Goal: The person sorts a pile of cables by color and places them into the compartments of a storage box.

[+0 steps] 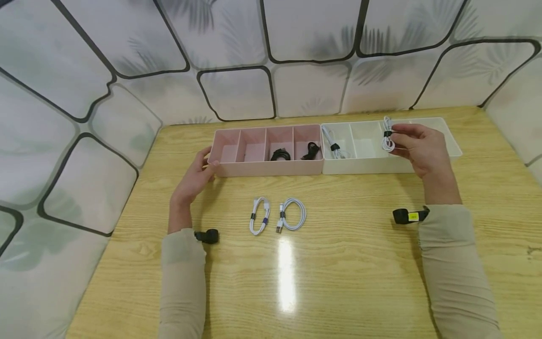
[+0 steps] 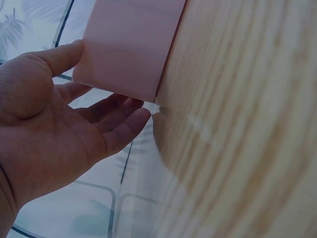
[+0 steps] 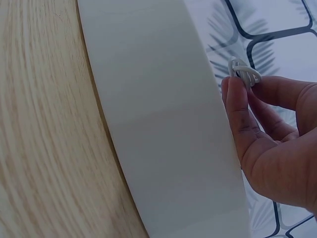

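"What's nearest on the surface (image 1: pixel 338 263)?"

"Two looped white cables, the left loop (image 1: pixel 253 216) and the right loop (image 1: pixel 282 214), towards six o'clock."

"Past them?"

"At nine, the left hand (image 1: pixel 195 175), fingers loosely spread against the end of the pink tray (image 1: pixel 268 168). Between two and three, the right hand (image 1: pixel 425 149), thumb and fingers pinching a white cable bundle (image 1: pixel 387 134) by its side."

"Over what?"

"It's before the third compartment from the left of the white tray (image 1: pixel 364 165); its exact height I can't tell."

"How would you handle it?"

"I'd pinch near the black tie so the coils don't fan out, clear the dividers, lower it gently, and let go only once it's supported. Light contact should be enough on the pink tray."

"And its lie?"

"In the head view the long axis runs twelve to six, square to the tray's length, one looped end towards twelve. How steeply it tilts, I can't judge."
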A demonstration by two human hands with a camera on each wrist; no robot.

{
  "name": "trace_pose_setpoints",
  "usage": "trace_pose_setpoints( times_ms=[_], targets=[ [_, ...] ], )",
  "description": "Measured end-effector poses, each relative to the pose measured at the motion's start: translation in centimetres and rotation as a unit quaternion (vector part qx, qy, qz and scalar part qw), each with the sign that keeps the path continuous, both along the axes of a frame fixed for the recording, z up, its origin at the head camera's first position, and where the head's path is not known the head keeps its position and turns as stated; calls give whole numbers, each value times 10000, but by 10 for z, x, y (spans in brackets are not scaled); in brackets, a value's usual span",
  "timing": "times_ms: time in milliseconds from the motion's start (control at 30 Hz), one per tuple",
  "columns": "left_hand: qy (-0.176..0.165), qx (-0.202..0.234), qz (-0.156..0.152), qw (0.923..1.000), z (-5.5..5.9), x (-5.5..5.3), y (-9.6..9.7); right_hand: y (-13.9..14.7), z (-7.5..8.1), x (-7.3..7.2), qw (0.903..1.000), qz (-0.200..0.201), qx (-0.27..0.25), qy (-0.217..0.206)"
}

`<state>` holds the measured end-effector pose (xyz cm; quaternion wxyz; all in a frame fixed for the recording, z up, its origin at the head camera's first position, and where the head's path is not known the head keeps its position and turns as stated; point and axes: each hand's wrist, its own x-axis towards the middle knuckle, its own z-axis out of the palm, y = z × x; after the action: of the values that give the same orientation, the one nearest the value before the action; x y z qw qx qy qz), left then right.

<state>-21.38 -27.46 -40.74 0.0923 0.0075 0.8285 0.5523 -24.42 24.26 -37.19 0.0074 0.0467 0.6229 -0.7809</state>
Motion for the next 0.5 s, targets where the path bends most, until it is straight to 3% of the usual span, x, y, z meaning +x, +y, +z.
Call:
trace_pose_setpoints(
  times_ms=[500],
  targets=[
    [129, -1, 6, 9999, 2, 5, 2, 4, 1, 1, 9994, 190, -281, -113]
  ],
)
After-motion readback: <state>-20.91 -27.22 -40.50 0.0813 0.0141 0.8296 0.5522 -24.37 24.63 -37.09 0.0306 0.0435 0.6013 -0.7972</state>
